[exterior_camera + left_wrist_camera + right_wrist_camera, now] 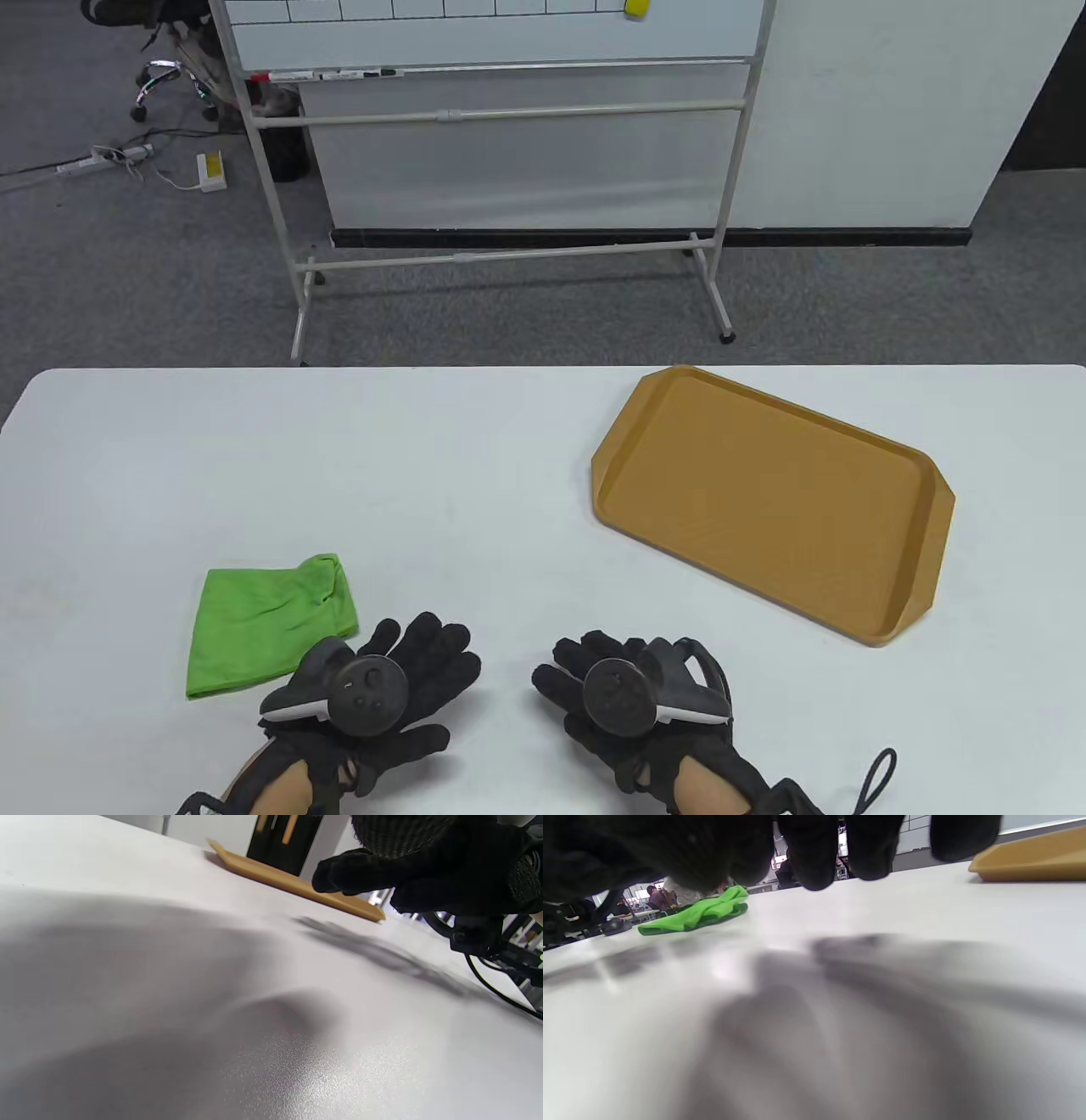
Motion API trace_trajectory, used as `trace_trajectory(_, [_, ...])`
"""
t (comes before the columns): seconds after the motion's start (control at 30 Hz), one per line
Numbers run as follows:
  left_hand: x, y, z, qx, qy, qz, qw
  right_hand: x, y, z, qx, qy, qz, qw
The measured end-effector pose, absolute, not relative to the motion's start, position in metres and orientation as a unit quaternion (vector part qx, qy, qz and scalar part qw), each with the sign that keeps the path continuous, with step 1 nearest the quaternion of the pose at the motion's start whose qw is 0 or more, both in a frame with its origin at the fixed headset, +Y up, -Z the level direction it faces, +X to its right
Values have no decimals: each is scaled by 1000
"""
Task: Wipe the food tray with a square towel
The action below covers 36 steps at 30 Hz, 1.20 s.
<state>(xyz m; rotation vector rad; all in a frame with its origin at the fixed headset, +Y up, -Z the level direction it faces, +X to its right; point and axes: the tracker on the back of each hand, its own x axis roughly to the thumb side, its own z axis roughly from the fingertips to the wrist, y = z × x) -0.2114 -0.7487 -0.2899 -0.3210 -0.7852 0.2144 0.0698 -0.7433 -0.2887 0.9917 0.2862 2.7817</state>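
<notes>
A tan food tray (768,497) lies empty on the right of the white table; it also shows in the left wrist view (292,882) and the right wrist view (1035,857). A folded green towel (263,620) lies at the front left, also in the right wrist view (695,913). My left hand (416,671) rests flat on the table just right of the towel, fingers spread, holding nothing. My right hand (585,671) rests flat beside it, fingers spread, empty, well short of the tray.
The white table (424,475) ends at a far edge beyond the tray. Behind it a whiteboard stand (509,127) stands on grey carpet. A black cable loop (878,777) trails from my right wrist.
</notes>
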Motion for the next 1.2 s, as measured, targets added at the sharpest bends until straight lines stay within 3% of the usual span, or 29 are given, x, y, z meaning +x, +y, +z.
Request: trace_trajectory(1.2, [-215, -745, -292, -159, -372, 106, 908, 84, -742, -294, 312, 102, 937, 120])
